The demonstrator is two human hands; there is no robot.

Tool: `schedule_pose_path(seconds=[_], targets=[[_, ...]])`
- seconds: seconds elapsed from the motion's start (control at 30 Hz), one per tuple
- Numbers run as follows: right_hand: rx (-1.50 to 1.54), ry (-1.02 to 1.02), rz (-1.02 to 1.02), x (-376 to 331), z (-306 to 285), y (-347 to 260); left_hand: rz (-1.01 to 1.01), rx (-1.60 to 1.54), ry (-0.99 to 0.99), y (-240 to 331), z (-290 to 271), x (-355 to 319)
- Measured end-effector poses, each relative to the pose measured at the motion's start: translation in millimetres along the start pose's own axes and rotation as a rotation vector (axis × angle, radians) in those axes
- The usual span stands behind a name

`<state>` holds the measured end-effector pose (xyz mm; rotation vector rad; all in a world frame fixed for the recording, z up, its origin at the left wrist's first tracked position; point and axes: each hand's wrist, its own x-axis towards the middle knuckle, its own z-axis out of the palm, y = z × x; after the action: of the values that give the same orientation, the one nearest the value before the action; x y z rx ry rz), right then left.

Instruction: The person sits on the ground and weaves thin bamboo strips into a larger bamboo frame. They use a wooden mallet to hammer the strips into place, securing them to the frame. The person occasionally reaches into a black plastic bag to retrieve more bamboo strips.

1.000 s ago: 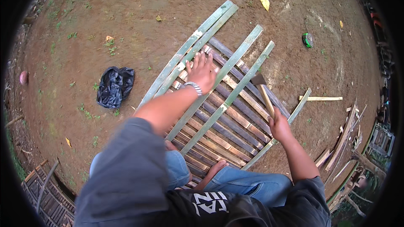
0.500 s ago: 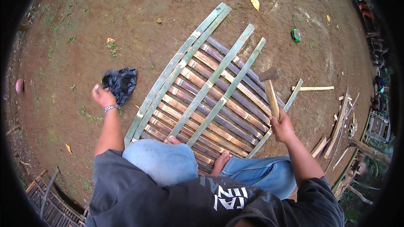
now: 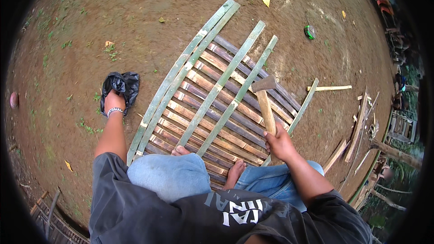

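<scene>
Right hand [image 3: 279,142] is fisted round the wooden-handled hammer [image 3: 265,99] parked head-up over the bamboo slat panel's [image 3: 212,108] right edge – ready-looking – while the left hand [image 3: 114,101] digs fingers into the crumpled black plastic bag [image 3: 122,85] off its left edge.

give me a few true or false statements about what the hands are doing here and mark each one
1. The right hand holds a hammer by its wooden handle. True.
2. The left hand rests on the bamboo panel. False: it is out on the black plastic bag on the dirt beside the panel.
3. The hammer's head is over the panel's slats. True.
4. The black bag lies on top of the panel. False: it lies on the ground to the panel's left.
5. The person wears shoes. False: a bare foot shows on the slats.
</scene>
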<state>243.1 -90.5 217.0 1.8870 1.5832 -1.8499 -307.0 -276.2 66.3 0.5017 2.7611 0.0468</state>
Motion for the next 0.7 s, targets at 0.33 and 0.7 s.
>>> schedule_pose_path(seconds=[0.33, 0.7], targets=[[-0.053, -0.011, 0.034, -3, -2, 3, 0.091, 0.107, 0.057, -16, 20, 6], [-0.063, 0.06, -0.015, 6, -6, 9, 0.049, -0.125, 0.11, -9, 22, -3]])
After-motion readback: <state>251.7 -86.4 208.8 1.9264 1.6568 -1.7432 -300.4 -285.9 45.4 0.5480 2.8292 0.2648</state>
